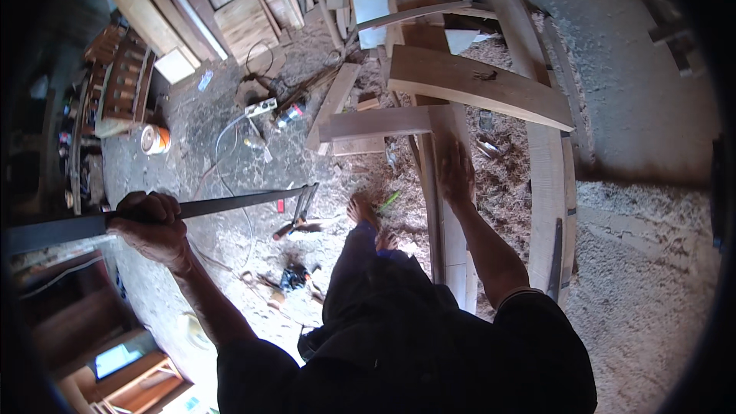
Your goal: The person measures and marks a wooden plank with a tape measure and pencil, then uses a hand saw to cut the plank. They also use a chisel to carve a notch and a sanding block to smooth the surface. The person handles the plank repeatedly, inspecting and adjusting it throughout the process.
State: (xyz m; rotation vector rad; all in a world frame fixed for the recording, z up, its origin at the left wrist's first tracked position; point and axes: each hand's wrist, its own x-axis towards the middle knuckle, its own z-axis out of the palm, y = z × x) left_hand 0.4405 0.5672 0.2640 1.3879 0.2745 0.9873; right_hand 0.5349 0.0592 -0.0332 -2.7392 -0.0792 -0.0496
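Note:
My left hand [153,226] is closed around a long dark metal bar [230,205] that runs from the left edge toward the middle and ends in a clamp-like head near the floor tools. My right hand [457,172] lies flat, fingers spread, on a long curved wooden plank [445,222] that stands on edge beside my legs. A shorter board [376,123] crosses the top of that plank. My bare feet stand on sawdust below the boards.
A wide curved board [475,84] and a second long curved plank [548,184] lie to the right. Sawdust [644,261] covers the ground. Stacked lumber [245,19], a power strip with cable [259,107], an orange-and-white can [155,139] and small tools [295,276] lie around.

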